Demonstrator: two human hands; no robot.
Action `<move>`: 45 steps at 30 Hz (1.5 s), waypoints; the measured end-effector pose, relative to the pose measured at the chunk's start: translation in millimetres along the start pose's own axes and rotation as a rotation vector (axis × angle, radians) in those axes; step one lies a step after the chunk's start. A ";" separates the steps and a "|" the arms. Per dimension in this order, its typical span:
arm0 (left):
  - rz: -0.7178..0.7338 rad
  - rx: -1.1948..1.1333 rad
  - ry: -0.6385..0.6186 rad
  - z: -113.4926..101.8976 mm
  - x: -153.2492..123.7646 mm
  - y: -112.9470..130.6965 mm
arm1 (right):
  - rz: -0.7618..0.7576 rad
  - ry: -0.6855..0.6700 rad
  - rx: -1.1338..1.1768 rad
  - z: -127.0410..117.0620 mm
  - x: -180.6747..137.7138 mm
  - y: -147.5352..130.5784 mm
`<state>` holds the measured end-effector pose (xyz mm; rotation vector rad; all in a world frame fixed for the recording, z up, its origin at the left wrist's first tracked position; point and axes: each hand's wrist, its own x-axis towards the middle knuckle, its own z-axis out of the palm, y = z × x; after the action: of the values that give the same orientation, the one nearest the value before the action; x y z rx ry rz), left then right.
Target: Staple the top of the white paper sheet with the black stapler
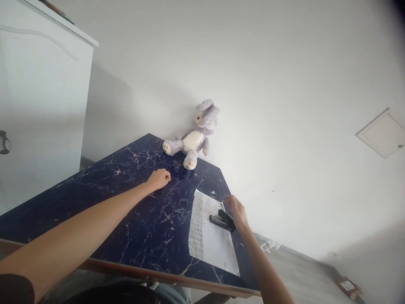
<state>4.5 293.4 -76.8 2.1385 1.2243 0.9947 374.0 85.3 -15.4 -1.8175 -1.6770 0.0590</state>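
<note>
My left hand (159, 179) rests on the dark blue tabletop with its fingers curled in, and nothing shows in it. Just past it a lilac plush rabbit (193, 141) sits against the wall. On the right, a white sheet of paper (213, 249) with a printed grey block pattern lies flat on the table. A black stapler (222, 220) is on the sheet's upper right part. Beside the stapler's right end is my right hand (236, 210), its fingers bent and somewhat blurred. Whether they touch the stapler is unclear.
The blue marble-patterned table (133, 228) has a brown front edge. To the left stands a white cabinet (47, 97) with a dark handle. A small wall hatch (381, 133) is at the right. Down on the floor lie white scraps (270, 245) and a brown object (348, 287).
</note>
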 end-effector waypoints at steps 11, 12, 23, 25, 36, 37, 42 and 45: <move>-0.056 -0.382 -0.044 -7.2 4.4 -4.6 | -0.223 -0.590 -0.193 32.3 57.7 54.9; -0.063 -0.463 -0.071 -13.2 5.8 -3.7 | -0.197 -0.624 -0.188 38.1 58.5 58.7; 0.083 -1.638 0.140 -118.6 -1.4 -34.2 | -0.243 -0.683 -0.193 119.7 89.1 0.4; 0.144 -1.803 0.265 -131.3 -8.2 -41.3 | -0.302 -0.710 -0.147 142.2 97.7 -35.7; 0.258 -1.826 0.441 -143.8 -13.5 -48.2 | -0.425 -0.764 -0.087 223.5 130.9 -185.2; 0.249 -1.812 0.443 -143.6 -13.1 -48.9 | -0.446 -0.753 -0.084 222.6 130.7 -187.2; 0.126 -1.755 0.475 -140.9 -9.6 -52.9 | -0.482 -0.476 0.191 193.1 110.4 -173.9; 0.084 -1.767 0.459 -138.4 -7.1 -54.6 | -0.477 -0.567 0.345 163.6 87.2 -168.4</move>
<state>-134.8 320.5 -31.6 0.5409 0.0325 1.6600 168.4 227.9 -28.3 -1.1655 -2.2795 0.6642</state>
